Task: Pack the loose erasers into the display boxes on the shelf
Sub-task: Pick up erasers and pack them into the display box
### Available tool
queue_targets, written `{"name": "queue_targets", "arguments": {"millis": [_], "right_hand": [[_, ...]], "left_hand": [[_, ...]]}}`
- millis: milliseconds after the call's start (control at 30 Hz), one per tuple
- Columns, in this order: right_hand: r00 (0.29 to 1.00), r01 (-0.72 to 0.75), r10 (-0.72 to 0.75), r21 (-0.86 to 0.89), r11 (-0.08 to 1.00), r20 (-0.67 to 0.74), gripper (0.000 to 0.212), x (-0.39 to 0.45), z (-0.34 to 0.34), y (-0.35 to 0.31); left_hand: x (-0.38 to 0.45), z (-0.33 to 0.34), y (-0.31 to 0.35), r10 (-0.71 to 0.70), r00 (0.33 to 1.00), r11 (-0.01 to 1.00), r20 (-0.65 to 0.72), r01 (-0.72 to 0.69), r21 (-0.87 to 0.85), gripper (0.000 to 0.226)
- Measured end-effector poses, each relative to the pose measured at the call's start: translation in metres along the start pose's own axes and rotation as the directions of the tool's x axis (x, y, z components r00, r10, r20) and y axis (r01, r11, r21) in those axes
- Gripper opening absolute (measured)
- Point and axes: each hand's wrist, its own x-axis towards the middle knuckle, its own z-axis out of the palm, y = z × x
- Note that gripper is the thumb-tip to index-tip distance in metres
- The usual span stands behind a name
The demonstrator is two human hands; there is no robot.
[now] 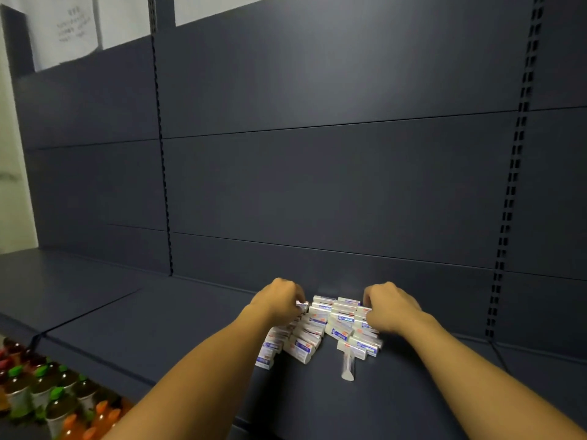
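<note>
A heap of several small white erasers with blue and red printed sleeves (pixel 320 328) lies on the dark shelf (pixel 178 322) near the back panel. My left hand (pixel 281 298) is at the heap's left side, its fingers curled round an eraser at the top left. My right hand (pixel 389 308) is at the heap's right side with fingers curled into the erasers there; what they grip is hidden. I cannot make out any display box; the erasers lie loose in rough rows.
A small clear plastic piece (pixel 347 366) lies on the shelf just in front of the heap. Bottles with green and orange caps (pixel 47 395) stand on a lower level at the bottom left. The dark back panel (pixel 317 173) rises behind.
</note>
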Motion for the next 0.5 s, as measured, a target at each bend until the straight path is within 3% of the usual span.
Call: {"name": "queue_targets", "arguments": {"millis": [500], "right_hand": [[0.996,-0.085,0.085,0.020,0.996,-0.009,0.025,-0.002,0.003,-0.010]], "left_hand": [[0.036,0.018,-0.008,0.234,0.953,0.971,0.192,-0.239,-0.001,0.022]]}}
